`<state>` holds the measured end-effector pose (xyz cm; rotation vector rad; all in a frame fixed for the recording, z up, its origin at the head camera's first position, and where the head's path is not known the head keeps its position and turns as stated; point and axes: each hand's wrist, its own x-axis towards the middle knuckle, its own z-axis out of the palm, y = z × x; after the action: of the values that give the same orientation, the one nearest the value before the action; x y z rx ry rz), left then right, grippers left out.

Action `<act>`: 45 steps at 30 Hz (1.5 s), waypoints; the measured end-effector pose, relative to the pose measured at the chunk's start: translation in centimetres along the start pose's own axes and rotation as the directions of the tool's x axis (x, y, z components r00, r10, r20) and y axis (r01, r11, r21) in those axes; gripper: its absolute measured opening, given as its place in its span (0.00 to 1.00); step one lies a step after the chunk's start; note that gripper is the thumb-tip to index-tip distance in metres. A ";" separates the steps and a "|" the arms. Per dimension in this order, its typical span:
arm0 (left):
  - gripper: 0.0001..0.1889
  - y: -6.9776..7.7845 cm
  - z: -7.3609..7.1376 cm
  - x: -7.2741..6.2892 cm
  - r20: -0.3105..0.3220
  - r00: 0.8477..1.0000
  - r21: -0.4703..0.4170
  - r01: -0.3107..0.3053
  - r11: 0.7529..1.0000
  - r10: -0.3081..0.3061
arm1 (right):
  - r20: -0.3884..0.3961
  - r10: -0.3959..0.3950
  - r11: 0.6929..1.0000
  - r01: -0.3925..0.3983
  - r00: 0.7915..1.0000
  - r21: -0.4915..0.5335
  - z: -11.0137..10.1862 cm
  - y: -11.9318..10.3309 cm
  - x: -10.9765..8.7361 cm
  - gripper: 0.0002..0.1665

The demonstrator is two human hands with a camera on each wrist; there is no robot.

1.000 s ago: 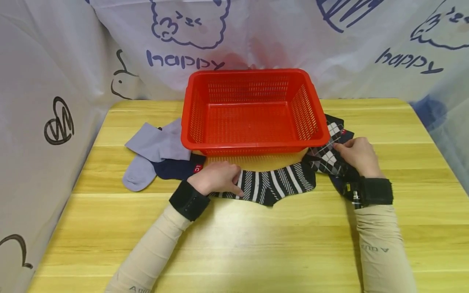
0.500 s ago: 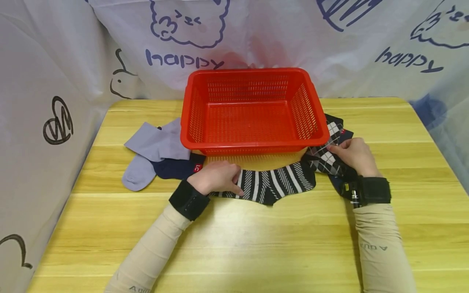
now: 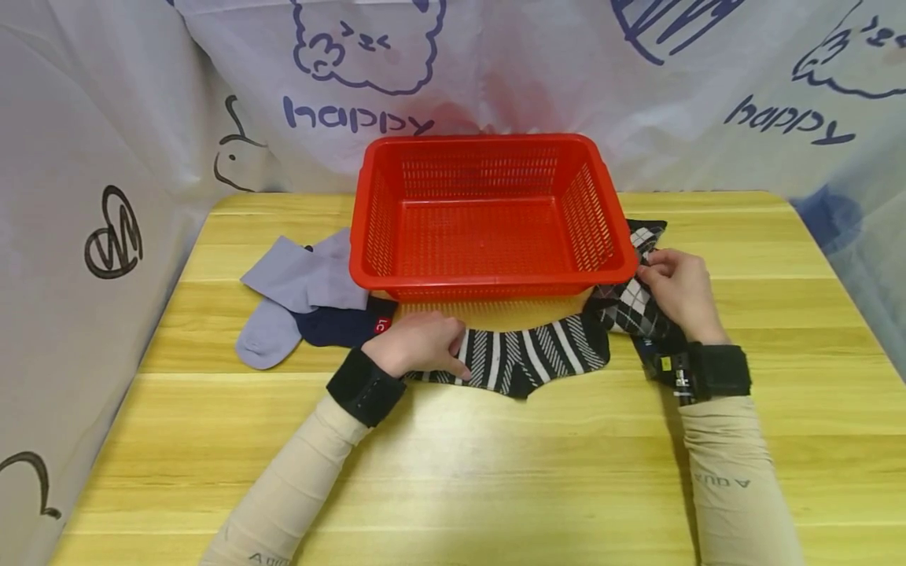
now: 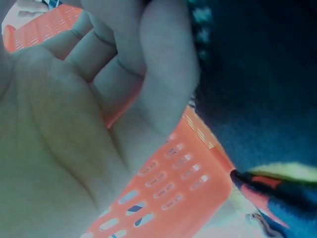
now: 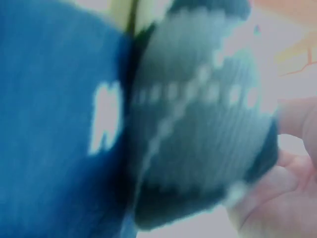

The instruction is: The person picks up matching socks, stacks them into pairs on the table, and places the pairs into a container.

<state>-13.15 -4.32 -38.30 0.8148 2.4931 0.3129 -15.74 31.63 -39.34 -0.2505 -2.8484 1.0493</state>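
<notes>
My right hand (image 3: 681, 291) pinches the edge of a black-and-grey argyle sock (image 3: 626, 303) beside the basket's right wall. In the right wrist view, part of the argyle sock (image 5: 198, 114) stands raised near the fingers, next to a blue sock (image 5: 59, 124) with a white mark. A black-and-white striped sock (image 3: 527, 358) lies flat in front of the basket. Over its left end rests my left hand (image 3: 418, 343), thumb and forefinger apart on the fabric. Loosely bent fingers (image 4: 168, 64) touch dark cloth in the left wrist view.
A red plastic basket (image 3: 481, 236) stands at the back middle of the wooden table (image 3: 481, 479). Left of it lie light purple socks (image 3: 283, 275) over a navy sock (image 3: 336, 325) with a red label. A printed white cloth (image 3: 510, 71) hangs behind.
My right hand has moved slightly left and away from me, lifting and bunching the argyle sock. The red label beside it is now hidden. The left hand stays in place.
</notes>
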 end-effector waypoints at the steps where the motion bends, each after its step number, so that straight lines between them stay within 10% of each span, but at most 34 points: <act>1: 0.19 0.0 0.0 0.0 0.001 1.000 0.000 0.000 1.000 0.000 | -0.025 -0.002 0.999 0.003 1.000 0.032 0.0 -0.1 0.0 0.16; 14: 0.19 0.0 0.0 -0.1 -0.004 1.000 0.001 0.000 1.000 0.000 | -0.233 0.179 0.909 -0.070 0.956 0.410 -1.7 -2.4 -0.4 0.13; 24: 0.20 0.0 0.0 0.0 -0.003 1.000 0.008 -0.003 1.000 0.003 | -0.440 0.177 0.849 0.090 0.880 0.521 -3.1 -4.1 -1.0 0.11; 29: 0.20 0.0 -0.1 0.0 0.002 1.000 0.018 0.000 1.000 0.000 | -0.519 0.141 0.732 0.264 0.843 0.628 -3.8 -5.2 -1.7 0.08; 37: 0.20 0.0 -0.1 0.0 0.007 1.000 0.018 0.001 1.000 -0.001 | -0.640 -0.041 0.459 0.584 0.767 0.669 -4.7 -7.7 -3.7 0.06; 41: 0.20 0.0 -0.1 0.0 0.006 1.000 0.015 -0.004 1.000 0.004 | -0.617 -0.112 0.375 0.608 0.779 0.700 -5.0 -8.8 -4.8 0.09; 45: 0.19 0.1 -0.1 -0.1 0.005 0.999 0.004 -0.037 0.999 0.037 | -0.538 -0.189 0.371 0.568 0.821 0.735 -5.1 -9.6 -6.0 0.07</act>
<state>-13.14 -4.32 -38.15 0.8628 2.4777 0.3180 -10.29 26.60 -29.45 0.2957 -1.5367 1.8973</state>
